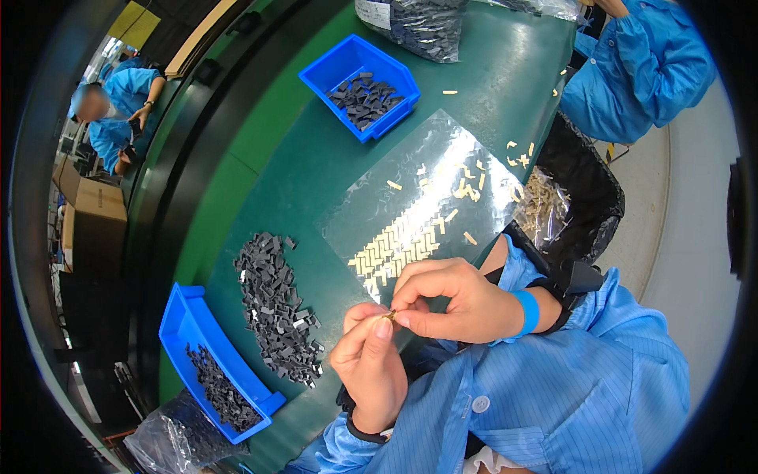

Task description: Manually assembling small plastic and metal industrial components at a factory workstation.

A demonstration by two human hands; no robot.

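My left hand [369,359] and my right hand [458,300] meet at the near edge of a clear plastic sheet, fingertips pinched together. Between them is a tiny gold-coloured piece [389,315], mostly covered by the fingers, so its exact kind cannot be made out. On the clear sheet [355,209] just beyond, small cream-coloured strips [399,245] lie in slanted rows, with others scattered farther up. To the left of my left hand, small dark grey rectangular parts [276,308] form a long heap on the green table.
A blue bin [178,316] with small dark parts stands at the near left, beside a plastic bag [170,434]. Another blue bin [316,75] and a bag of dark parts [418,28] sit farther off. Co-workers in blue [632,71] are at far right and far left [126,83]. A black-lined container [588,189] stands right.
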